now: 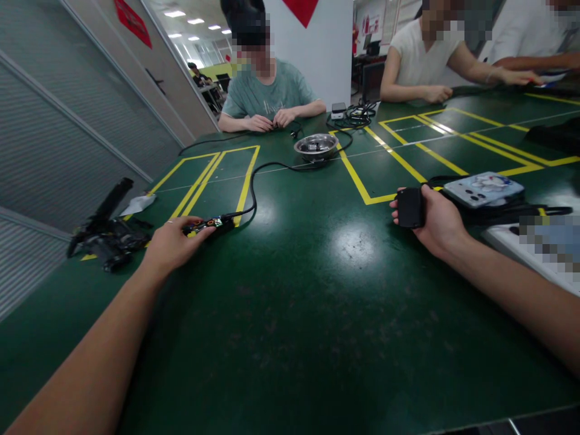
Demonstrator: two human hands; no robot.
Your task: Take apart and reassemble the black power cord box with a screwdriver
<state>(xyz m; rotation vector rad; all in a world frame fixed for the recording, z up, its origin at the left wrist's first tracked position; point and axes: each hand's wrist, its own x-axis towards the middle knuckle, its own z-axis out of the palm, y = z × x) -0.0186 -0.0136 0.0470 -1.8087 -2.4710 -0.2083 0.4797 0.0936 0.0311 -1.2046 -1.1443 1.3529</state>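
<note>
On the left side of the table, my left hand (168, 243) is closed around a small black corded device (217, 222) with yellow, orange and pale lit-looking details. A black cable (254, 192) runs from its far end and curves back past the metal bowl. Palm turned up, my right hand (438, 219) grips a small black rectangular box (410, 207), fingers curled behind it. Just beyond that hand lies a phone (484, 188) in a patterned case, close to some black straps or cables (498, 214).
A shiny metal bowl (316, 155) holds small items. Black equipment (113, 241) and a crumpled white piece (138, 204) lie at left. Yellow tape (353, 175) marks the green table (290, 314). A white object (512, 244) lies at right. People sit across the table.
</note>
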